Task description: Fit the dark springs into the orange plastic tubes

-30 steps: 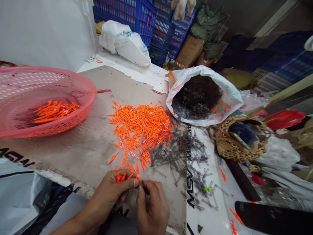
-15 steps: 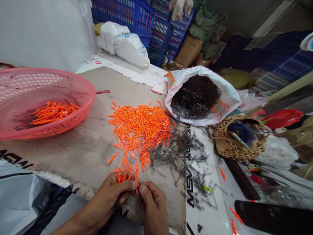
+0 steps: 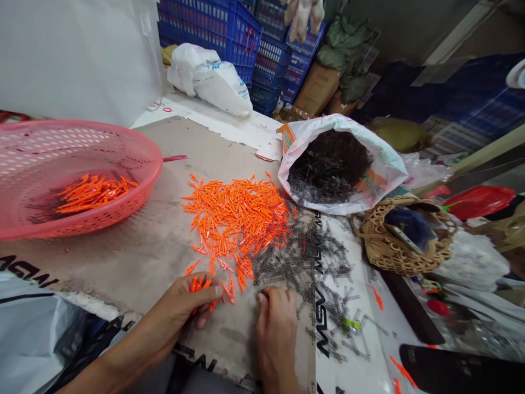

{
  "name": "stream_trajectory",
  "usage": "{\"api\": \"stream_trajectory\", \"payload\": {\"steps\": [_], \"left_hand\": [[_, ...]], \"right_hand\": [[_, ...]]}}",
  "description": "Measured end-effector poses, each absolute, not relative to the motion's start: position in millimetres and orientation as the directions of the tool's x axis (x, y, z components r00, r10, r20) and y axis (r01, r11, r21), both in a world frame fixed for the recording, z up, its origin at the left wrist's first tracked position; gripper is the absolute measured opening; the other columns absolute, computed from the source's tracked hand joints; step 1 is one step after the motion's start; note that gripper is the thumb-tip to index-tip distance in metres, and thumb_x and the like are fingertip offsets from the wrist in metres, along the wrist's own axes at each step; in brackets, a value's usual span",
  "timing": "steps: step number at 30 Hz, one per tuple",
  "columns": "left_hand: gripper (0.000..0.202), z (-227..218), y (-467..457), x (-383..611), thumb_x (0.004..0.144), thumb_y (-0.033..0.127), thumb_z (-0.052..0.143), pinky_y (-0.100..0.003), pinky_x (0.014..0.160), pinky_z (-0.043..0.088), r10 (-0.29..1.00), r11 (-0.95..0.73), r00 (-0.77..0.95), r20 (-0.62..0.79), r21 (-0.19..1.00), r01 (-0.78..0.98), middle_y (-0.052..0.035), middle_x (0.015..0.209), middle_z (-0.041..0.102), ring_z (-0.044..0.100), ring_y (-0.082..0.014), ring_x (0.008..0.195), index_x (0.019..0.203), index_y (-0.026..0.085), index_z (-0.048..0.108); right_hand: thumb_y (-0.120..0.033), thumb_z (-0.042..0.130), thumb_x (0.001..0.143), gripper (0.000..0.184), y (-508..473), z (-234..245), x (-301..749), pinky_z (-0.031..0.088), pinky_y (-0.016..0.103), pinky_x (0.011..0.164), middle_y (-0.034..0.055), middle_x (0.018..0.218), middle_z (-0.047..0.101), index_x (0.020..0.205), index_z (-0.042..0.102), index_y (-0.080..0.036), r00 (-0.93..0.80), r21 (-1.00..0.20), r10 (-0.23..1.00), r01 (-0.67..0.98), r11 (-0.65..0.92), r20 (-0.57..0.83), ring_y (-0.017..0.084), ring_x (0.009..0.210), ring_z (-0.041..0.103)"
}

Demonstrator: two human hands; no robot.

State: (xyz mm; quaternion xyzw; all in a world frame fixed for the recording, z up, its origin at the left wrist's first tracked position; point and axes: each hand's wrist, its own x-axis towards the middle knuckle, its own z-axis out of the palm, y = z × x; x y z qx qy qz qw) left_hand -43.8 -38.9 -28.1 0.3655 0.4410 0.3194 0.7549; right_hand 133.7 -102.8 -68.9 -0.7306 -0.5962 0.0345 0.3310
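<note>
Head view.

Risk, as a judgement: the orange pins (image 3: 238, 219) and the springs (image 3: 303, 257) lie in two loose heaps that overlap at their shared edge on the cardboard sheet (image 3: 135, 246). A sweep of either hand through that border could mix the heaps further or tangle springs around pins. The near edge of the sheet is just beside both hands, so a piece knocked toward the person could roll off and be lost. The bundle in the left hand is held loosely, and pins could slip from it.

Left hand (image 3: 186, 306): curled, thumb against fingers, pinching a small bundle of orange pins at the near tip of the pin heap. The hand rests on the cardboard sheet.

Right hand (image 3: 276, 328): palm down, fingers bent, fingertips (image 3: 262, 298) touching the near edge of the springs. Whether a spring is gripped cannot be told.

Surroundings: a pink basket (image 3: 151, 164) with more orange pins stands to the left, and a white bag (image 3: 385, 158) of springs lies beyond the heaps.
</note>
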Motion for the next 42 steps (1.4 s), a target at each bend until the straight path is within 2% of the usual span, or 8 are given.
{"api": "stream_trajectory", "payload": {"steps": [5,12,21,23,26,31,38,42], "left_hand": [[0.026,-34,-35,-48,0.076,0.041,0.074,-0.019,0.046,0.037,0.765,0.600,0.408,-0.497,0.781,-0.173,0.0018,0.053,0.061,0.051,-0.0099,0.047,0.073,0.017,0.066],[0.033,-38,-37,-53,0.070,0.046,0.077,-0.017,0.039,0.015,0.789,0.572,0.378,-0.484,0.803,-0.166,0.0081,0.043,0.047,0.025,-0.0035,0.037,0.075,0.015,0.067],[0.040,-36,-41,-48,0.072,0.052,0.072,-0.021,0.039,0.012,0.800,0.542,0.363,-0.478,0.835,-0.095,0.0102,0.040,0.039,0.022,-0.0045,0.036,0.060,0.018,0.054],[0.045,-35,-41,-50,0.073,0.053,0.071,-0.021,0.039,0.013,0.809,0.526,0.362,-0.463,0.846,-0.092,0.0095,0.040,0.039,0.023,-0.0044,0.036,0.055,0.018,0.049],[0.048,-32,-43,-51,0.074,0.054,0.069,-0.021,0.039,0.012,0.798,0.534,0.371,-0.475,0.843,-0.071,0.0091,0.038,0.037,0.021,-0.0043,0.035,0.050,0.018,0.048],[0.041,-33,-47,-44,0.074,0.052,0.070,-0.020,0.038,0.015,0.727,0.634,0.443,-0.525,0.761,-0.138,0.0059,0.044,0.048,0.028,-0.0046,0.036,0.060,0.015,0.063],[0.033,-35,-52,-40,0.068,0.043,0.076,-0.020,0.039,0.015,0.636,0.735,0.546,-0.546,0.644,-0.213,0.0058,0.036,0.044,0.024,-0.0037,0.034,0.059,0.012,0.069],[0.031,-33,-50,-38,0.063,0.040,0.077,-0.020,0.038,0.013,0.660,0.707,0.509,-0.552,0.686,-0.172,0.0049,0.037,0.045,0.026,-0.0042,0.035,0.053,0.013,0.065]], "right_hand": [[-0.009,0.046,0.091,0.017,-111,-71,102,0.040,0.032,0.069,0.0045,0.087,0.057,0.099,0.056,-0.020,0.219,-0.650,0.926,0.759,0.036,0.307,0.022,0.081,0.051],[-0.005,0.043,0.090,0.020,-96,-71,88,0.039,0.037,0.069,0.0066,0.080,0.057,0.082,0.055,-0.019,0.158,-0.434,0.931,0.901,0.000,0.329,0.024,0.077,0.050],[-0.005,0.053,0.080,0.016,-89,-77,82,0.043,0.041,0.066,0.0083,0.073,0.059,0.074,0.056,-0.019,0.084,-0.210,0.938,0.978,-0.012,0.336,0.028,0.071,0.053],[-0.007,0.051,0.081,0.015,-90,-77,84,0.043,0.040,0.064,0.0083,0.071,0.058,0.072,0.055,-0.019,0.101,-0.259,0.930,0.966,-0.006,0.353,0.027,0.069,0.053],[-0.011,0.047,0.087,0.014,-95,-71,91,0.043,0.035,0.065,0.0062,0.075,0.058,0.078,0.054,-0.019,0.159,-0.481,0.936,0.877,0.012,0.314,0.023,0.071,0.054],[-0.017,0.041,0.091,0.014,-106,-59,99,0.043,0.028,0.066,0.0016,0.081,0.057,0.084,0.052,-0.022,0.140,-0.747,0.965,0.661,0.077,0.223,0.017,0.075,0.056],[-0.018,0.040,0.092,0.015,-111,-59,100,0.039,0.027,0.064,-0.0006,0.076,0.052,0.079,0.048,-0.022,0.068,-0.707,0.929,0.669,0.228,0.363,0.016,0.072,0.052],[-0.014,0.039,0.092,0.014,-112,-57,98,0.038,0.030,0.065,0.0016,0.079,0.054,0.085,0.049,-0.021,0.026,-0.583,0.893,0.766,0.271,0.449,0.018,0.073,0.050]]}}
